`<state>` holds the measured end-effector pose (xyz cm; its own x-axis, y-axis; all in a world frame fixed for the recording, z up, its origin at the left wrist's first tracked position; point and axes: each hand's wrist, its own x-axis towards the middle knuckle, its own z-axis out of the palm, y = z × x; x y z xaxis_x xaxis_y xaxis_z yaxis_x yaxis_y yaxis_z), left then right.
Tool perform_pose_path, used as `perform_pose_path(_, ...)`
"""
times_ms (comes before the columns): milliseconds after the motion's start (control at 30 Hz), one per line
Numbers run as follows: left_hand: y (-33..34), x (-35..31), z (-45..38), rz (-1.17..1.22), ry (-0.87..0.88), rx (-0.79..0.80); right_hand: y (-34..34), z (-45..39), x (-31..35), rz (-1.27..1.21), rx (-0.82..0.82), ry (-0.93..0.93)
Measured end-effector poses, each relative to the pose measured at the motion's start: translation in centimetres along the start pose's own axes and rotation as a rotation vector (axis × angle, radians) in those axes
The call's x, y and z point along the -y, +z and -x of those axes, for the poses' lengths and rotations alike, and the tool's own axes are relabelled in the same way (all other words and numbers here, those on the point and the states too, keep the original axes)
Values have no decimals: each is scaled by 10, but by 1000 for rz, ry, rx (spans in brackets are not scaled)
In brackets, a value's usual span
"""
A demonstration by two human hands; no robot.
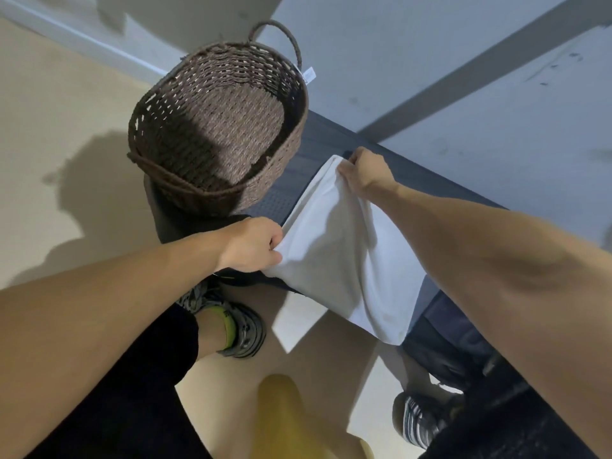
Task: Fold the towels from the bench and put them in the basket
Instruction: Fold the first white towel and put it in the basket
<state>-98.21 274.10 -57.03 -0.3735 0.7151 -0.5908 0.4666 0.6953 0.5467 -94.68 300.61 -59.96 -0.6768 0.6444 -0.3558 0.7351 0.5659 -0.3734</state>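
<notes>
Both hands, left (255,245) and right (366,172), pinch the white towel (344,256) corners; empty basket (215,127) at eleven o'clock, nearer the left.

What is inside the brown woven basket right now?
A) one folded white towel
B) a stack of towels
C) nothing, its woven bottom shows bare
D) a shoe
C: the brown woven basket shows only its bare woven bottom, while the white cloth towel is outside it, held over the dark bench in the grip of the left hand and the right hand.
</notes>
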Motion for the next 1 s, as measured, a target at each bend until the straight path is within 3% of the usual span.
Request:
perform_pose_path(133, -3, 2, 2, 17, -95, -15, 5, -8, -1, 53, -72, -111)
perform_pose_path(333, -10, 6, 1, 66, -222, 33, 10, -21, -4, -117, -51, -5)
perform_pose_path(600, -1, 7, 5, -6, -204, -94, 5, -36, -9, -172, -26, 7)
perform_pose_path(767, 0, -4, 8, -200, -254, -37, 0, -39, -4, 66, 29, -109)
perform_pose_path(867, -5, -8, 3, -111, -338, -12, -6, -37, 0, 167, 54, -86)
perform_pose_path(1000, -7, -16, -8, 226, -396, -71, -17, -16, -4, -51, 46, -134)
